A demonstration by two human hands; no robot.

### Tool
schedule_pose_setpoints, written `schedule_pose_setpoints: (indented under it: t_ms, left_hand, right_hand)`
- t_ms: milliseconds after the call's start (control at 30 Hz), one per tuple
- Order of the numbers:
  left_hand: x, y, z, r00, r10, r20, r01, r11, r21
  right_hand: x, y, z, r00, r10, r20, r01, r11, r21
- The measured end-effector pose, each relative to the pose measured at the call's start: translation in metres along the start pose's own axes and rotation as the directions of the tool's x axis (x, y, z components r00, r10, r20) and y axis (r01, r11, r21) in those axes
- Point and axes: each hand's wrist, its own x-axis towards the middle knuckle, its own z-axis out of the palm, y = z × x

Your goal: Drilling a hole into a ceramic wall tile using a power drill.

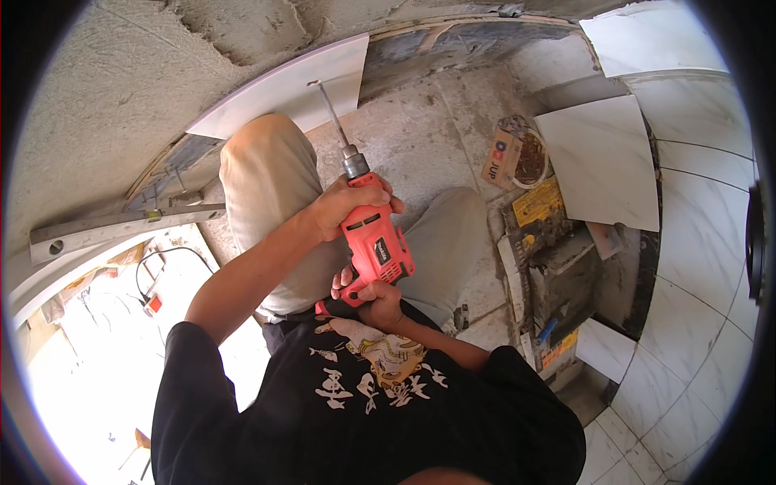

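Note:
A red power drill (377, 241) points away from me, its long bit (333, 113) reaching up to a white tile (279, 93). The bit's tip is at a small reddish-edged hole or mark near the tile's upper edge; how deep it sits, I cannot tell. My left hand (349, 206) wraps the drill's front body just behind the metal chuck (354, 162). Around the rear handle my right hand (378, 305) is closed; its trigger finger is partly hidden. The tile leans along the rough wall, close to my bent left knee (271, 149).
A metal spirit level (121, 230) lies at the left. On the right are a cardboard box (503, 153), a round tub of brown material (531, 159), a leaning marbled tile (602, 158) and a dirty grey container (562, 271). A dark cable (166, 252) trails at the lower left.

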Motion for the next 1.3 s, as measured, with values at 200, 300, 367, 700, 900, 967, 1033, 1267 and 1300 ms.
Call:
schedule_pose_setpoints:
  t_ms: [200,300,367,700,900,967,1033,1267,1300]
  left_hand:
    - [-0.004,0.003,0.003,1.000,0.000,-0.010,0.001,1.000,0.022]
    - [-0.004,0.003,0.004,1.000,0.001,-0.031,0.000,1.000,0.030]
    - [-0.006,0.005,0.003,0.999,-0.005,-0.039,0.007,0.999,0.038]
    - [-0.002,0.002,-0.001,1.000,-0.008,-0.010,0.008,0.999,0.035]
    - [-0.002,0.004,0.002,1.000,-0.020,-0.012,0.021,0.999,0.027]
    - [-0.001,0.003,0.001,1.000,-0.022,-0.014,0.022,1.000,0.019]
    - [-0.001,0.001,0.000,1.000,-0.025,-0.015,0.025,1.000,0.010]
    - [0.001,0.001,-0.001,0.999,-0.017,-0.032,0.018,1.000,0.014]
    - [0.001,0.000,-0.001,0.999,-0.019,-0.040,0.019,1.000,0.008]
  right_hand:
    - [0.000,-0.005,0.000,0.997,0.035,0.075,-0.032,0.999,-0.044]
    - [0.000,-0.007,0.005,0.996,0.019,0.086,-0.016,0.999,-0.035]
    - [-0.003,-0.012,0.018,0.998,0.062,-0.028,-0.064,0.997,-0.041]
    - [-0.003,-0.004,0.005,1.000,0.014,0.009,-0.015,0.998,0.059]
    - [-0.006,-0.004,0.007,1.000,0.022,-0.017,-0.021,0.997,0.070]
    - [-0.005,-0.003,0.003,1.000,0.019,-0.020,-0.017,0.998,0.059]
    - [-0.004,-0.001,-0.002,1.000,0.027,0.003,-0.027,0.999,0.043]
    - [-0.004,-0.002,-0.003,0.999,0.037,0.026,-0.037,0.999,0.012]
    - [-0.004,-0.002,-0.003,0.999,0.035,0.027,-0.035,0.999,0.011]
